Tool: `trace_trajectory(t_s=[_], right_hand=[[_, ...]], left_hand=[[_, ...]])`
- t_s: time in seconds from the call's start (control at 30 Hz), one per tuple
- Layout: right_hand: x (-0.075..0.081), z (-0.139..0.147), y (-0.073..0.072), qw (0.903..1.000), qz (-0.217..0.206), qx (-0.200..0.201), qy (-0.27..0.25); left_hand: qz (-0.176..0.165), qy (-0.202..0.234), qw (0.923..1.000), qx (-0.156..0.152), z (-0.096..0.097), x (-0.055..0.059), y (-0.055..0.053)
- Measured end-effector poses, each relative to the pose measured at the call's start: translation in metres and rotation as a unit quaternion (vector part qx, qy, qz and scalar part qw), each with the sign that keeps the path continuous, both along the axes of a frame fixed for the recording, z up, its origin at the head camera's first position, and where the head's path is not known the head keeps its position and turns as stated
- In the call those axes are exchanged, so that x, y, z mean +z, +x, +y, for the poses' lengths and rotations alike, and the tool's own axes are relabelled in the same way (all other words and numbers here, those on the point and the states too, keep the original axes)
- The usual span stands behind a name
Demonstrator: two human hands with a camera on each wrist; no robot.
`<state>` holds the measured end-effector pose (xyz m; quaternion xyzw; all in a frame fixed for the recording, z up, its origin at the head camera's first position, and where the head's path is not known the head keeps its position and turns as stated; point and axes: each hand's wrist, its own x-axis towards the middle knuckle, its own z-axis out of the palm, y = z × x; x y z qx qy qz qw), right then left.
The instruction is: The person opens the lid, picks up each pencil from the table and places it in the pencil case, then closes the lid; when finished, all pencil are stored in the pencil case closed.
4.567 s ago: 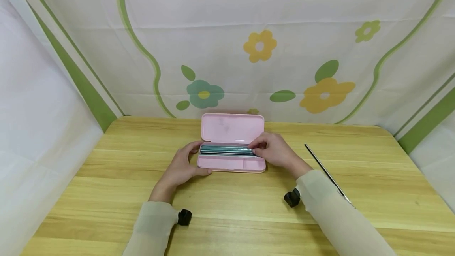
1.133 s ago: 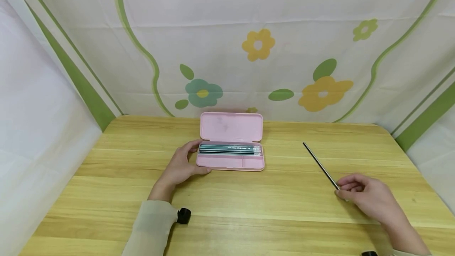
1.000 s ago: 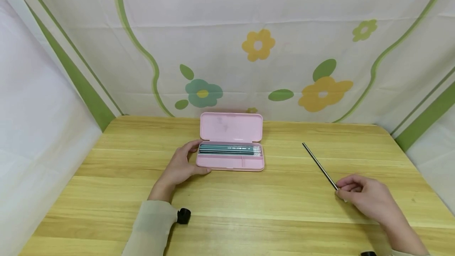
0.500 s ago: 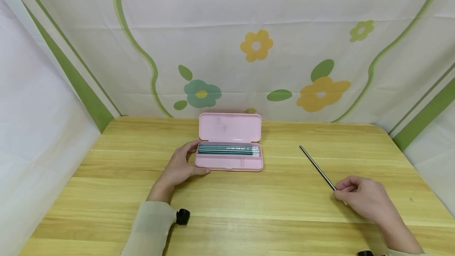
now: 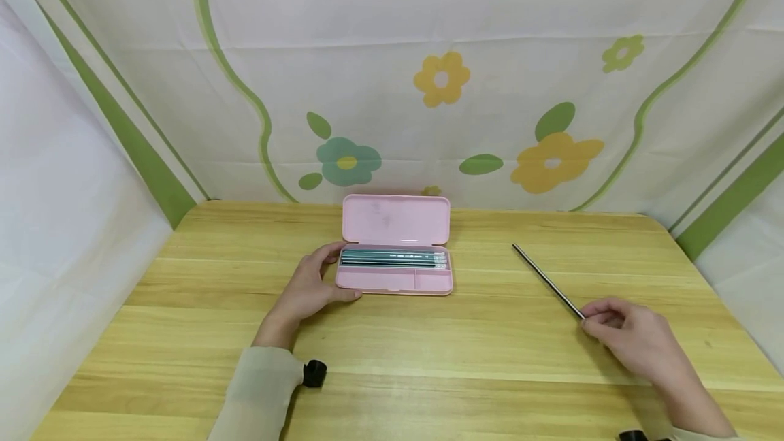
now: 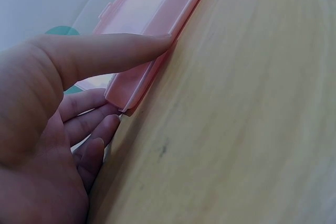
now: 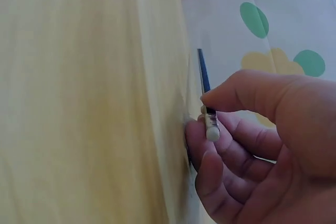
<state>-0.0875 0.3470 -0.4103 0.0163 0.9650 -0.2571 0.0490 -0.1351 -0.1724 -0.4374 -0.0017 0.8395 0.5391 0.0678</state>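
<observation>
A pink pencil case [image 5: 392, 281] stands open at the back middle of the table, its lid raised. Several dark green pencils [image 5: 392, 258] lie side by side in its rear compartment, white eraser ends to the right. My left hand [image 5: 306, 295] holds the case's left end, thumb [image 6: 126, 53] along the front edge and fingers round the far corner. At the right, my right hand [image 5: 633, 339] pinches a single dark pencil [image 5: 548, 281] near its eraser end between thumb and fingers. In the right wrist view the pencil's white eraser [image 7: 212, 134] pokes out below the thumb.
The wooden table [image 5: 429, 366] reaches back to a white cloth [image 5: 343, 73] printed with flowers, which hangs close behind the case lid. More white cloth [image 5: 79, 155] closes off the sides. The case's front compartments hold nothing visible.
Earlier my right hand was at the pencils in the case while the single pencil lay on the table. It has since moved right and pinched that pencil, shifting it slightly. My left hand stays put.
</observation>
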Motion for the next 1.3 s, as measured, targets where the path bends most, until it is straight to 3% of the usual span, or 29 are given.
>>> trace_trajectory(t_s=[0.37, 0.8, 1.0, 1.3], right_hand=[[-0.001, 0.002, 0.002, 0.9981, -0.008, -0.013, -0.059], [-0.004, -0.002, 0.005, 0.9916, 0.020, -0.062, -0.112], [0.001, -0.009, 0.002, 0.9882, 0.045, -0.049, -0.137], [0.015, -0.028, -0.010, 0.9897, 0.066, -0.017, -0.126]], left_hand=[[0.004, -0.004, 1.0000, -0.002, 0.000, 0.000, 0.000], [0.000, -0.010, 0.9999, -0.004, 0.001, 0.002, -0.001], [-0.005, -0.010, 0.9999, -0.003, 0.001, 0.002, -0.001], [0.000, -0.007, 0.9999, -0.008, -0.001, -0.001, 0.000]])
